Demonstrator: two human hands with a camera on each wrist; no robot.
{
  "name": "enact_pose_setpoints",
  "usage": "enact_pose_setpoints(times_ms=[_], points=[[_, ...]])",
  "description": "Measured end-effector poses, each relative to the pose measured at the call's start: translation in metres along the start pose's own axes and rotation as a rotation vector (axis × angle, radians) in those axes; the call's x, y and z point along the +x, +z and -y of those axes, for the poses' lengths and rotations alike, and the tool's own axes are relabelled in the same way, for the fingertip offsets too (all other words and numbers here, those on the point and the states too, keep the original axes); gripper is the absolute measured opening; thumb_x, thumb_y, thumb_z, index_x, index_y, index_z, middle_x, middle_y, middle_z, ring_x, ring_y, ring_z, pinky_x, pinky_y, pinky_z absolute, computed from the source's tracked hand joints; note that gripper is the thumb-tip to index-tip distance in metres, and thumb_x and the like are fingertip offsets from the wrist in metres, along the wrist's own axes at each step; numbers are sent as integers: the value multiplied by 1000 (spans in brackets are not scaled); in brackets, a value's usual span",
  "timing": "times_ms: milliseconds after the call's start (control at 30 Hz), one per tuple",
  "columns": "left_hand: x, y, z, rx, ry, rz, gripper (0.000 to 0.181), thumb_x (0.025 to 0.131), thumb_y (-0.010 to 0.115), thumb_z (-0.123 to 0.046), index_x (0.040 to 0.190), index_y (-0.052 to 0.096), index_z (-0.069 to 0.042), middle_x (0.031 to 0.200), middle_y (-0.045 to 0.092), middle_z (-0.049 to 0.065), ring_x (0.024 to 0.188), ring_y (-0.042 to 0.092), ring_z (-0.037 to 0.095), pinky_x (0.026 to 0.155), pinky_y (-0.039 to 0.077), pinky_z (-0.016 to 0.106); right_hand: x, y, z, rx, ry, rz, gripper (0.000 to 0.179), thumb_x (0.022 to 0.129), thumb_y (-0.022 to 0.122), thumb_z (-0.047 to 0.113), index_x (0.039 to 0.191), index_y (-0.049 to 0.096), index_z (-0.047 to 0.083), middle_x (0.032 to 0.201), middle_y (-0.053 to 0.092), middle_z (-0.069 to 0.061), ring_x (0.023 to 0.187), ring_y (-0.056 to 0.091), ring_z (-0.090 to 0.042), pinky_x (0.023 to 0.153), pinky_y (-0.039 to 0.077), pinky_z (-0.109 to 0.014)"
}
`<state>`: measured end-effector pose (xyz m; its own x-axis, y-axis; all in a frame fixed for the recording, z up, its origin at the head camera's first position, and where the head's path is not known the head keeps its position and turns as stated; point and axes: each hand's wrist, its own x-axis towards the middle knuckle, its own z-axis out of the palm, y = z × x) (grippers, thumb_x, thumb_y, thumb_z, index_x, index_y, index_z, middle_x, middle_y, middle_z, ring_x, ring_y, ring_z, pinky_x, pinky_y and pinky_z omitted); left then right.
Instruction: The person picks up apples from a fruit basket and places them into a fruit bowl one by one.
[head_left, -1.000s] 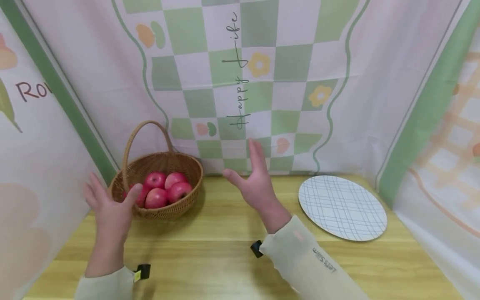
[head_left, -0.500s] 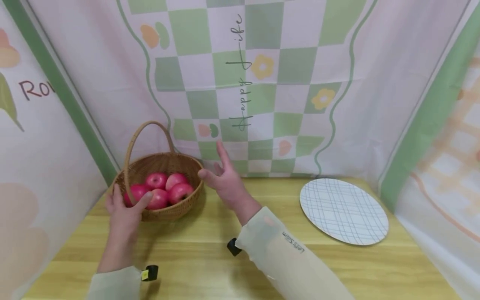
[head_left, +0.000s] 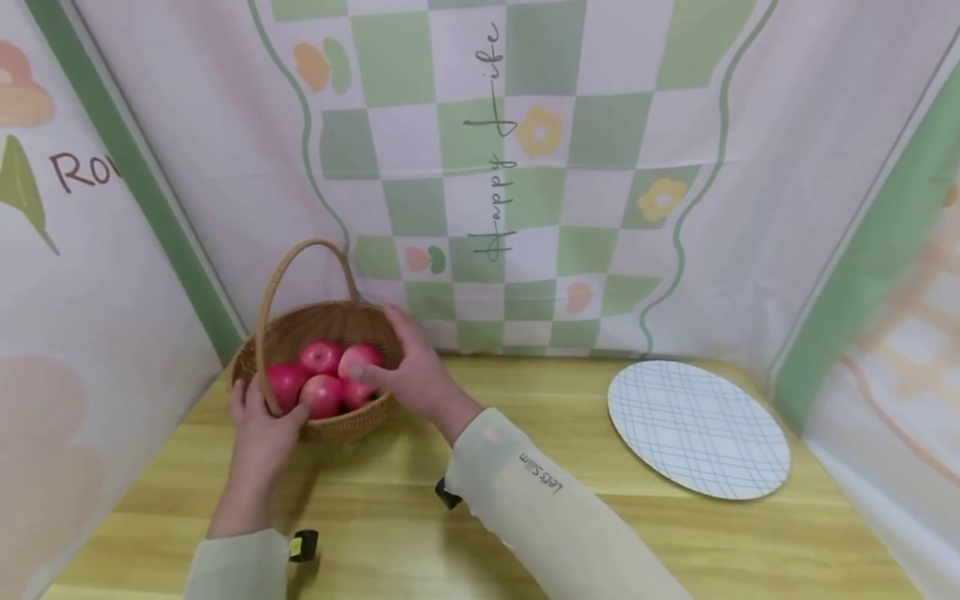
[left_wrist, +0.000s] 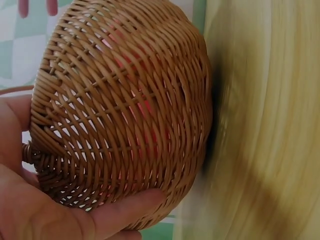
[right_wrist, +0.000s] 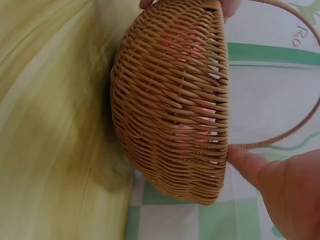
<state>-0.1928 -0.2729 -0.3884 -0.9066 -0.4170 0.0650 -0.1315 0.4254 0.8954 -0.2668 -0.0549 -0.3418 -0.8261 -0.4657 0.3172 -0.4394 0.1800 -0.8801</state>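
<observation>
Brown wicker fills the space between the two hands: a basket (head_left: 345, 427) with its tall arched handle (head_left: 318, 243) and five red apples (head_left: 322, 396) inside. The left hand (head_left: 262, 437) grips the rim close to the handle's near foot, thumb over the edge, a finger laid along the outer wall. The right hand (head_left: 420, 375) is spread at the opposite side, its thumb reaching in over the rim towards the apples and its forefinger pointing up past the far edge (how its other fingers lie, I cannot tell).

Half a second ago that right hand stood apart from the basket, just beside it; a second ago it was further off to the right, while the left hand hung wide, short of the rim. Now both are at the basket — which sits on the table much as it did.

Pale sleeves run back from the wrists, each with a small black block (head_left: 447, 493) below the cuff. Bare yellowish wood of the table (head_left: 375, 542) stretches beneath the forearms. Well out to the right of the right hand lies a white plate (head_left: 697, 429) with thin grid lines.

Beyond the hands hangs a printed cloth (head_left: 585, 133) — green and white checks, yellow flowers, "Happy Life" running sideways — and more patterned fabric closes both sides.
</observation>
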Motion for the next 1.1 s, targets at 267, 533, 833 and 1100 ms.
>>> enact_pose_setpoints(times_ms=[267, 533, 833, 1100], points=[[-3, 5, -4, 125, 83, 55, 93, 87, 62, -10, 161, 6, -14, 160, -25, 11, 137, 20, 56, 107, 23, 66, -1, 7, -10, -324, 32, 119, 109, 72, 84, 54, 159, 20, 40, 165, 5, 6, 146, 19, -27, 105, 37, -48], [-5, 7, -4, 148, 132, 60, 94, 85, 63, -8, 162, 9, -19, 160, -23, 12, 135, 22, 58, 105, 25, 68, -2, 11, -16, -430, 5, 182, 108, 73, 84, 52, 159, 21, 37, 166, 3, -1, 147, 19, -28, 107, 35, -49], [-6, 17, -13, 241, 271, 61, 91, 80, 67, -5, 157, 19, 0, 162, -13, 16, 138, 21, 54, 106, 27, 63, -6, 5, -47, -393, 53, 162, 105, 73, 89, 39, 158, 29, 29, 165, 11, -8, 148, 16, -26, 109, 33, -42], [-10, 24, -20, 249, 285, 77, 91, 80, 65, -5, 158, 19, -2, 162, -11, 15, 136, 23, 53, 103, 33, 63, -10, -4, -54, -467, 31, 229, 102, 75, 88, 37, 158, 30, 26, 164, 12, -9, 146, 21, -28, 110, 32, -41]])
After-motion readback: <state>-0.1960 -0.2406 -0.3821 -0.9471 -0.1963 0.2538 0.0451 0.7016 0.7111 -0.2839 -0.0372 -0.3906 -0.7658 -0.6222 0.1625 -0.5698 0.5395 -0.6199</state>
